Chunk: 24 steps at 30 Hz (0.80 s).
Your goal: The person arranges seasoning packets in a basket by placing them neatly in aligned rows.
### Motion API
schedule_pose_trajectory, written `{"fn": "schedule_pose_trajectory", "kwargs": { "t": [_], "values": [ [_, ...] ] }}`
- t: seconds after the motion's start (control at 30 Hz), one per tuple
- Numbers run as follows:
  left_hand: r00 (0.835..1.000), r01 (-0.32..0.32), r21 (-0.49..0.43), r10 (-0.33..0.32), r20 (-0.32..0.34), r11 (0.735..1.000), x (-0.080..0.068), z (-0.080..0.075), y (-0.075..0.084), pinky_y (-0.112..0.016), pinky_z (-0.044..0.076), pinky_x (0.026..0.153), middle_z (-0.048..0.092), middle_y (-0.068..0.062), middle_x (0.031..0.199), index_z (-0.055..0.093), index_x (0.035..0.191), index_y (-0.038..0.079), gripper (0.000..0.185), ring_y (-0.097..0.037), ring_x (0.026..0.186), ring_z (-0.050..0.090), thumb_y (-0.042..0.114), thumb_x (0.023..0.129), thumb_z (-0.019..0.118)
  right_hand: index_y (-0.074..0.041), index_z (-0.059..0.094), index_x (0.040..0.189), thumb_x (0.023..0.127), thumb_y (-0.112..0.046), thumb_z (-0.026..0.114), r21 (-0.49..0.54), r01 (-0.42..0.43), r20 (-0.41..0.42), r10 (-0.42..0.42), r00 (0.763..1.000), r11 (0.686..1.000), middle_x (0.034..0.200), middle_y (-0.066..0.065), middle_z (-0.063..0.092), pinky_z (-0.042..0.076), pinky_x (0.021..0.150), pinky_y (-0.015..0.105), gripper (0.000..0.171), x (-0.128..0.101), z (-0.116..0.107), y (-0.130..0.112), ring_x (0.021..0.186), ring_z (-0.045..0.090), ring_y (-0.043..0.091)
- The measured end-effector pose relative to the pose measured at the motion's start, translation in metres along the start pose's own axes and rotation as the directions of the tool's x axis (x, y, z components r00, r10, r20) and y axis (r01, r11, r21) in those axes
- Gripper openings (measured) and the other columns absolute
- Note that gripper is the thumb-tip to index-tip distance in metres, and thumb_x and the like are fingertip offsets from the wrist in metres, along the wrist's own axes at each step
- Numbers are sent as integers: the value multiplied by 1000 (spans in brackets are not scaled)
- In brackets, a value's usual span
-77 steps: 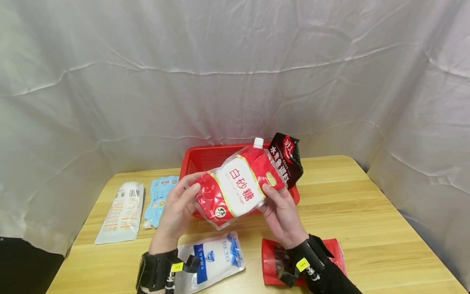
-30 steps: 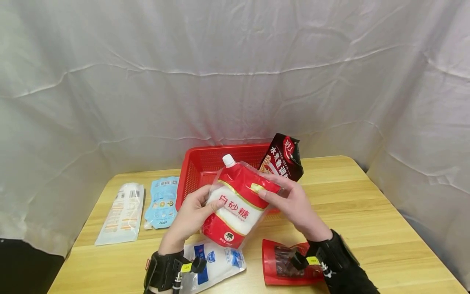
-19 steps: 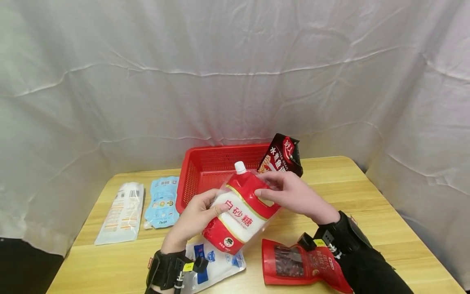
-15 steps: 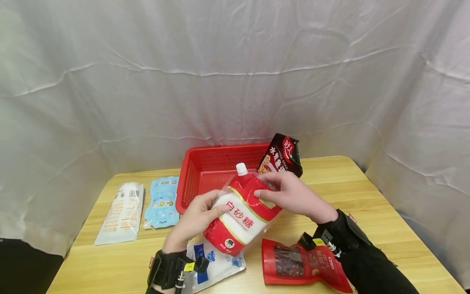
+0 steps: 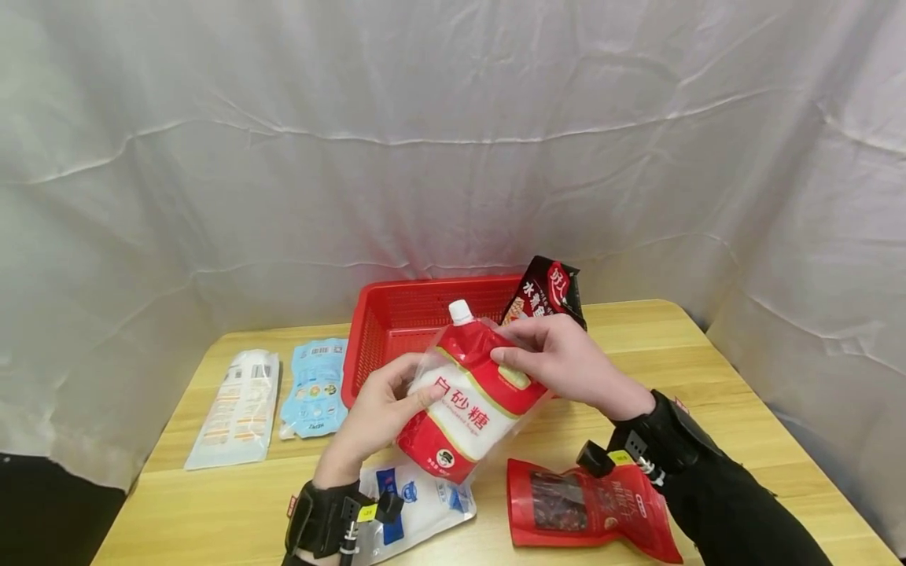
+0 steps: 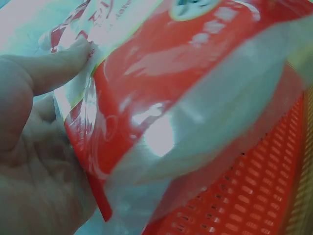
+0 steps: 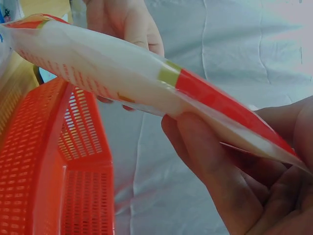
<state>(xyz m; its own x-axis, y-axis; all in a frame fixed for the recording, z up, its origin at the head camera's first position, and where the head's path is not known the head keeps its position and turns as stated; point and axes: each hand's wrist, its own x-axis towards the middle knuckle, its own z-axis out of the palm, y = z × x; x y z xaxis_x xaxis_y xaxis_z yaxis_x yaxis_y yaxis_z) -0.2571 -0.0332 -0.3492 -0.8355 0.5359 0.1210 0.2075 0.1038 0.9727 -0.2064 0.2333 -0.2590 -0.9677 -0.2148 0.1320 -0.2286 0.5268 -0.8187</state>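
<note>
Both hands hold the red-and-white plastic spouted pouch of sugar (image 5: 470,405) in the air, just in front of the red perforated plastic basket (image 5: 396,330).

Left hand (image 5: 378,417): fingers curled behind the pouch's lower left edge, thumb pressed on the front over the white label. In the left wrist view the thumb (image 6: 49,68) lies on the film and the palm backs it, with the pouch (image 6: 181,83) filling most of the picture and the basket mesh (image 6: 259,186) below it.

Right hand (image 5: 559,362): pinching the pouch's upper right corner near the yellow patch, thumb on the front, fingers behind. In the right wrist view the fingers (image 7: 210,171) sit under the pouch's edge (image 7: 146,78), the pouch seen edge-on, and the basket wall (image 7: 63,166) is lower left.

Pouch is tilted, white cap up and to the left, bottom end toward the person. It touches neither table nor basket as far as the head view shows.

Around it:
- dark red-and-black snack bag (image 5: 548,287) leaning on the basket's right rear corner, just behind the right hand
- red stand-up pouch with a clear window (image 5: 587,511) flat on the wooden table (image 5: 708,377), under the right forearm
- white-and-blue flat packet (image 5: 418,507) flat by the left wrist
- light blue packet (image 5: 314,385) and long white packet (image 5: 237,409) side by side at the table's left, well apart from the hands
</note>
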Motion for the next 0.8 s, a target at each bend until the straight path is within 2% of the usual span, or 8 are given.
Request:
{"fn": "schedule_pose_trajectory", "kwargs": {
  "t": [0.17,0.27,0.37,0.43,0.53,0.6,0.67,0.8],
  "values": [
    [982,-90,19,92,-163,996,1,-3,2,-32,62,85,67,-5,129,64,137,19,45,-27,112,67,18,95,77,2,73,123,96,-13,75,13,17,-58,-16,998,1000,104,12,76,61,69,28,31,1,-7,-7,79,68,19],
    [954,-153,1,148,-259,988,1,-9,2,-27,59,91,63,-5,138,61,140,14,45,-30,124,61,11,97,73,1,74,123,97,-13,74,19,16,-124,-14,992,1000,102,13,75,60,67,27,30,3,-11,-10,79,67,21],
    [917,-163,25,161,-366,986,0,-17,1,-25,56,97,58,-5,144,58,143,12,47,-31,134,55,10,98,71,0,73,126,98,-15,73,37,-6,-190,13,982,999,104,14,75,60,68,26,32,7,-15,-11,82,67,22],
    [883,-135,100,165,-439,986,-1,-24,-2,-31,54,102,56,-6,146,58,144,11,48,-30,137,52,10,98,71,-1,71,128,99,-16,72,54,-23,-229,35,973,998,108,16,74,60,71,25,33,9,-17,-11,86,66,24],
    [833,-43,249,172,-525,968,-2,-33,-6,-47,50,109,54,-9,147,59,143,9,46,-30,136,50,11,98,70,-2,68,134,102,-19,68,77,-53,-263,71,962,996,117,17,72,61,75,24,37,13,-20,-11,93,66,27],
    [816,34,325,162,-555,945,-3,-39,-8,-59,48,108,52,-13,148,59,143,8,46,-33,136,49,12,98,68,-3,66,138,103,-20,67,61,-75,-278,89,956,995,120,16,71,61,78,26,39,17,-22,-10,96,67,28],
    [814,112,365,125,-567,924,-4,-44,-10,-64,46,108,49,-15,150,57,144,7,47,-35,136,47,14,98,67,-4,65,140,104,-21,65,13,-92,-291,92,952,996,121,16,71,62,79,29,40,22,-24,-8,97,68,28],
    [835,265,377,-15,-550,887,-5,-49,-13,-65,47,105,44,-19,152,51,148,4,53,-40,136,45,17,99,63,-1,65,139,104,-15,61,-93,-106,-308,73,949,990,119,17,72,62,77,32,38,34,-27,-3,92,68,28]
  ]
}}
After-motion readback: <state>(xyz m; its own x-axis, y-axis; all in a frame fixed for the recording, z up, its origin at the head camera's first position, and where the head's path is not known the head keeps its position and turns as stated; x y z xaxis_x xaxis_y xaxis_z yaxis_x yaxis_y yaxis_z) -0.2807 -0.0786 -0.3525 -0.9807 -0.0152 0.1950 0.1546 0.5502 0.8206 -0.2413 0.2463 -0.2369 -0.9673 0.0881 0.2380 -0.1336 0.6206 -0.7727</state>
